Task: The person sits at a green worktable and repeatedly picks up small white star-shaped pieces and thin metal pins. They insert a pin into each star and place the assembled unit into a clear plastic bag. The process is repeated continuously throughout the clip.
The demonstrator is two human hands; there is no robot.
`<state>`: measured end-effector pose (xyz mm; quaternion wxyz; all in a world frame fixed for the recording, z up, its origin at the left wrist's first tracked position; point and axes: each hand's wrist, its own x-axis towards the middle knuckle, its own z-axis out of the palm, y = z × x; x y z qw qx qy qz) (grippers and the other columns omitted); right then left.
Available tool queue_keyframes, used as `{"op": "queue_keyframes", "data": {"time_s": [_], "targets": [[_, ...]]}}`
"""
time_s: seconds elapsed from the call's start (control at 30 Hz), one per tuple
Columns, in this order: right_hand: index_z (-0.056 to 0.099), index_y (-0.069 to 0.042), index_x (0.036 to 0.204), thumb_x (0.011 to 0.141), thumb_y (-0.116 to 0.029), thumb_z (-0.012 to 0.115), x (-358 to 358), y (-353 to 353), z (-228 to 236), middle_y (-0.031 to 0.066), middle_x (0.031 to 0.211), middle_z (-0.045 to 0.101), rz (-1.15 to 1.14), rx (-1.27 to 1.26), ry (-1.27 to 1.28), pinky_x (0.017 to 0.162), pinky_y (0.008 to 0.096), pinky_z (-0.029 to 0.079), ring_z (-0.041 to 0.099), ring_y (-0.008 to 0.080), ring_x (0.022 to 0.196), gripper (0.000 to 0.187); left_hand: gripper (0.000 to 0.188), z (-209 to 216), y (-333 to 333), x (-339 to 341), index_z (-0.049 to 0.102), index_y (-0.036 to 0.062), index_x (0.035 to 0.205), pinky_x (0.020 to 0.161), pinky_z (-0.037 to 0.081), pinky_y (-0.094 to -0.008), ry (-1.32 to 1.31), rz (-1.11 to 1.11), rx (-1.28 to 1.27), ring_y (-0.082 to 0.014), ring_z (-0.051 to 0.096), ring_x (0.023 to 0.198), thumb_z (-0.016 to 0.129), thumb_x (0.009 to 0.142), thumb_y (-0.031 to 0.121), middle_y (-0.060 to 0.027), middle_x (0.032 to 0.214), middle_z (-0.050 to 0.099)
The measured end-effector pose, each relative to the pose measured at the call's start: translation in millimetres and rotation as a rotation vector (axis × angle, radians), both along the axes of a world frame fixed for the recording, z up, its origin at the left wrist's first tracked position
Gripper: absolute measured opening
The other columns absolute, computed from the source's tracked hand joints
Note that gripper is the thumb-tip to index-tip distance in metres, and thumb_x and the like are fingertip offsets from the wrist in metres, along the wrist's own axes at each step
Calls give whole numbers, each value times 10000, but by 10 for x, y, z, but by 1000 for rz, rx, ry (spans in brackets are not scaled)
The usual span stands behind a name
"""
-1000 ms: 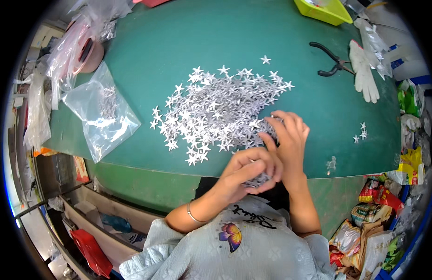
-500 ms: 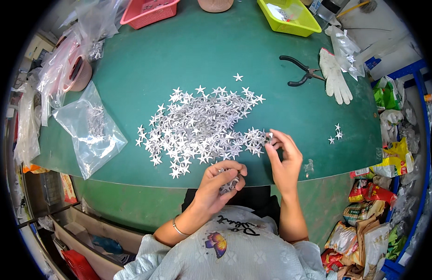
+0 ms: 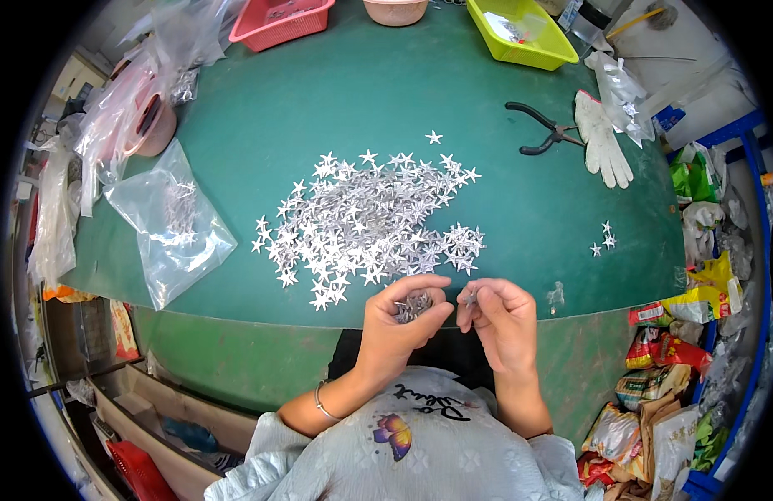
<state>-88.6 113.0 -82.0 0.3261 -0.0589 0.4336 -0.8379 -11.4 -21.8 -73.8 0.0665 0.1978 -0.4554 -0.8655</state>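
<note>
A wide pile of small silver starfish-shaped metal pieces [image 3: 361,217] lies on the green table. My left hand [image 3: 395,321] is curled round a handful of starfish pieces [image 3: 413,306], just off the table's near edge. Close to its right, my right hand [image 3: 505,321] pinches a starfish piece [image 3: 471,297] between thumb and fingers, partly hidden by the fingertips. The two hands are apart by a small gap. Beyond my right hand, a small cluster of starfish pieces [image 3: 463,244] sits at the pile's right edge.
On the left lies a clear plastic bag [image 3: 173,242] with starfish pieces in it. Black-handled pliers [image 3: 543,132] and a white glove [image 3: 603,142] are at the right. Red [image 3: 278,37] and yellow-green [image 3: 532,52] baskets stand at the back. Three loose starfish [image 3: 608,240] lie far right.
My right hand has drawn back from the pile's right edge toward my left hand, with a starfish piece in its fingers. My left hand has turned and opened slightly around its handful.
</note>
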Motion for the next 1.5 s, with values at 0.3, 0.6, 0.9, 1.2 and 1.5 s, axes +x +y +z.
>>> {"op": "queue_keyframes", "data": {"time_s": [0.3,0.6,0.9,1.2,1.5], "targets": [[596,72,910,857,7,557,155,-71,179,153,778,643,-127,163,196,526,258,502,628,186,650,92,144,95,-7,51,644,-26,921,662,423,-221,124,-12,-292,-94,532,737,636,778,-21,-57,798,596],[574,97,982,793,102,579,263,-65,358,142,911,613,-122,226,290,602,228,494,602,151,773,189,88,127,-10,85,630,-61,852,496,373,-187,172,65,-288,-76,489,597,584,776,-56,-93,833,582],[572,98,1010,740,164,601,302,2,319,134,923,583,-94,203,404,631,230,497,581,140,767,279,124,181,-22,155,649,-38,890,680,434,-243,172,24,-268,-131,563,771,617,771,-46,-92,851,621],[575,95,989,796,100,570,289,11,305,123,853,577,-71,89,260,550,229,490,574,135,713,193,122,228,-24,157,649,-44,875,598,406,-214,216,-2,-250,-108,532,706,607,760,-44,-95,838,604],[571,91,985,796,112,556,300,2,291,129,848,581,-55,26,230,529,233,488,576,147,737,191,141,218,-36,181,655,-30,899,683,434,-236,205,-25,-214,-118,556,772,600,771,-57,-85,843,611]]}}
